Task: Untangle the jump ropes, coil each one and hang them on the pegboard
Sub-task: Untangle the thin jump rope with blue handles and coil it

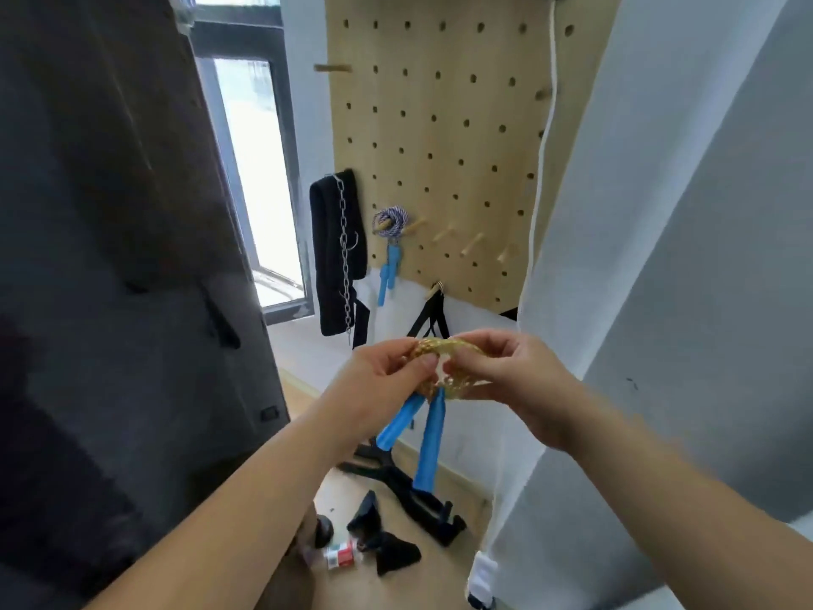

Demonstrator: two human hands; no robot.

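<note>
Both hands hold a coiled yellow jump rope (444, 345) in front of me, below the wooden pegboard (440, 138). My left hand (378, 380) pinches the coil's left side; my right hand (506, 380) grips its right side. The rope's two blue handles (429, 438) dangle beneath the coil. A blue-and-white jump rope (391, 222) hangs coiled on a low peg at the board's left, its blue handles (387, 275) pointing down. Several bare wooden pegs (444, 234) stick out to the right of it.
A black padded strap with a metal chain (345, 257) hangs left of the board. A white cord (545, 138) runs down the board's right edge. Black straps (431, 321) hang from a bottom peg. A black stand (409, 490), dark scraps and a small bottle (341, 556) lie on the floor.
</note>
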